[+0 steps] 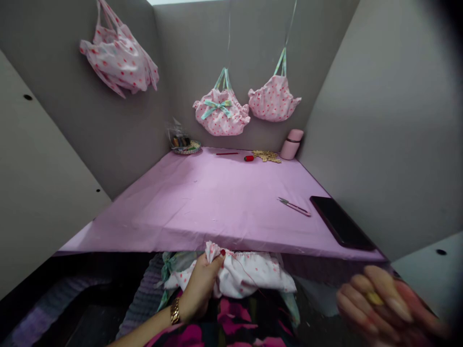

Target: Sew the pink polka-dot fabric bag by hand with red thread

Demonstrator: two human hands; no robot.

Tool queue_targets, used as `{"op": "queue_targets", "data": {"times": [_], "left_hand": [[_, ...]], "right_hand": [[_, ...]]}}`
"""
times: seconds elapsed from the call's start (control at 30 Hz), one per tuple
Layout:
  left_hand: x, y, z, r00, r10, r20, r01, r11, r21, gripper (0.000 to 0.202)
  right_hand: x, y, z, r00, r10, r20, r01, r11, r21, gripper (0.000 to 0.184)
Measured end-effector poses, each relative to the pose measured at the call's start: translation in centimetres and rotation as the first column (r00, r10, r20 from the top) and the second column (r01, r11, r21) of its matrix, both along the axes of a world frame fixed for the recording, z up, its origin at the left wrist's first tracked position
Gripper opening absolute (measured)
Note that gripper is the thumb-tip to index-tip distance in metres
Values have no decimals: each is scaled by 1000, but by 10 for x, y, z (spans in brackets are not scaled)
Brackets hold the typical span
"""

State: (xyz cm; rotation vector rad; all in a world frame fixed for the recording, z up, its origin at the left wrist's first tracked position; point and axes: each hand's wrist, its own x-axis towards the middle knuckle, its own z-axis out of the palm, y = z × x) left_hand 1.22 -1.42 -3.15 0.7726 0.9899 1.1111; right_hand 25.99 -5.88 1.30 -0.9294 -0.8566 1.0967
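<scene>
My left hand (pixel 202 284), with a gold-coloured band at the wrist, pinches the gathered upper edge of a white cloth piece with pink dots (pixel 249 277). This cloth lies over my lap, just below the table's front edge, with mint-green strips (pixel 168 267) at its side. A thin reddish thread trails across it from near my thumb. Out to the right, apart from the cloth, my right hand (pixel 379 303) is raised with its fingers curled together in a pinch. A yellow ring-like band shows on one finger. Whatever those fingertips hold is too small or blurred to see.
On the pink-covered table (pixel 217 193) lie thread snips (pixel 294 207), a dark phone or tablet (pixel 340 221), a red thread spool (pixel 249 158), beige trim (pixel 266 156) and a round tray (pixel 186 147). A pink bottle (pixel 292 144) stands behind. Dotted cloth pieces (pixel 222 120) hang above; grey panels enclose the sides.
</scene>
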Motion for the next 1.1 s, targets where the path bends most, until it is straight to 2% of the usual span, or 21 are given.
{"op": "queue_targets", "data": {"times": [0.07,0.17,0.23,0.27,0.3,0.33,0.37,0.4,0.43,0.47,0.5,0.57,0.6,0.63,0.77,0.87,0.93,1.03,1.1], "left_hand": [[-2,2,-3,1000,8,-7,-8,1000,-13,21],[-7,7,-6,992,59,-115,-59,998,2,33],[-12,10,-3,950,147,-276,-118,986,119,47],[-15,11,0,892,259,-370,-179,955,236,50],[-17,12,6,813,353,-462,-192,913,361,50],[-19,12,13,744,417,-522,-148,865,480,49],[-20,11,23,710,427,-560,-45,821,569,43],[-20,10,34,716,360,-598,117,783,611,35],[-18,9,46,730,243,-638,297,728,618,30],[-15,7,59,721,115,-683,466,649,601,31],[-11,5,72,708,21,-706,576,562,594,34],[0,3,94,658,-142,-740,722,399,566,40],[5,2,101,602,-237,-762,792,302,531,40],[10,1,107,557,-287,-779,830,231,508,40],[20,-2,112,461,-217,-861,884,193,425,27],[20,-4,110,398,-212,-892,917,113,383,22],[18,-5,110,400,-227,-888,916,79,393,22],[14,-4,109,445,-189,-875,895,96,435,19],[10,-5,106,487,-121,-865,873,108,476,17]], "right_hand": [[-16,4,6,978,154,-141,-165,984,-67,34],[-35,13,4,947,261,-187,-286,951,-119,34],[-44,19,-1,936,286,-206,-317,939,-134,34],[-48,20,-3,931,291,-220,-324,936,-135,33],[-51,22,-5,926,295,-234,-331,935,-131,33],[-55,23,-5,919,308,-244,-345,931,-123,33],[-58,23,-5,913,324,-248,-362,924,-124,32],[-62,23,-5,907,342,-245,-381,915,-134,32],[-65,24,-4,900,365,-238,-406,902,-149,32],[-69,24,-3,891,391,-230,-431,888,-162,32],[-72,24,-2,885,408,-225,-448,877,-174,32],[-78,25,-2,880,415,-231,-459,869,-185,33],[-80,26,-2,879,411,-243,-458,870,-185,34],[-81,26,-3,879,398,-262,-450,873,-186,34],[-82,26,-11,859,384,-339,-463,866,-191,27],[-80,22,-13,820,399,-411,-506,840,-193,21],[-78,20,-11,725,430,-538,-587,794,-156,21],[-76,17,-5,529,513,-676,-704,710,-12,31],[-74,14,-1,498,554,-667,-711,702,52,35]]}}
